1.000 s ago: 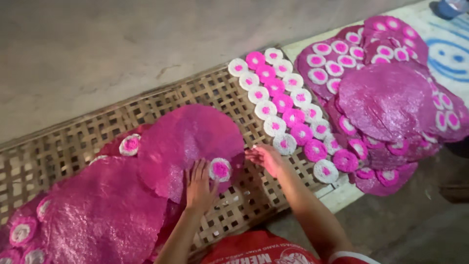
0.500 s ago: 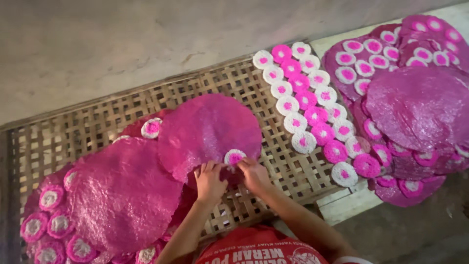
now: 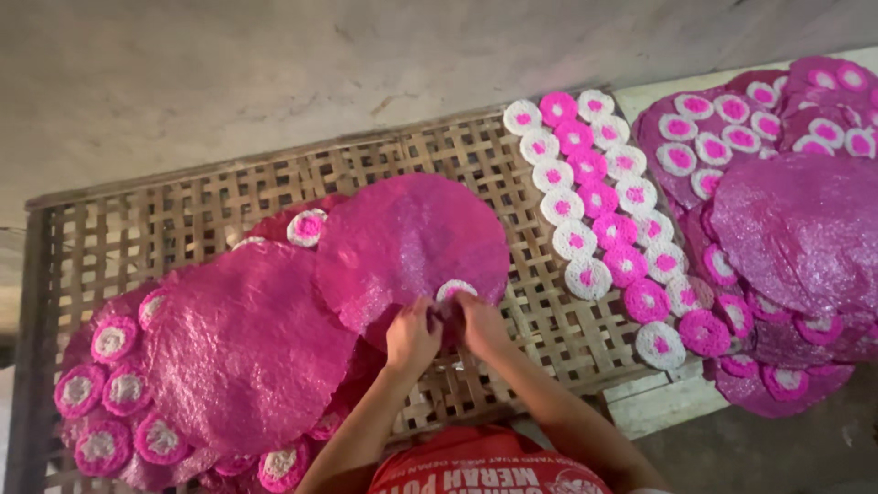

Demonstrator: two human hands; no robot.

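Two hands, left point(image 3: 412, 337) and right point(image 3: 480, 325), pinch closed on a small white-rimmed pink round cracker point(image 3: 455, 293) at the large glossy pink disc's point(image 3: 412, 242) five o'clock edge.

You're in a small home food workshop: pink crackers point(image 3: 585, 197) drying in rows on a woven bamboo rack point(image 3: 183, 220).

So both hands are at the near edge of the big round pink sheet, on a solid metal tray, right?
Not metal. In the head view the left hand and right hand meet at the near edge of the big round pink sheet, which lies on a woven bamboo lattice rack.
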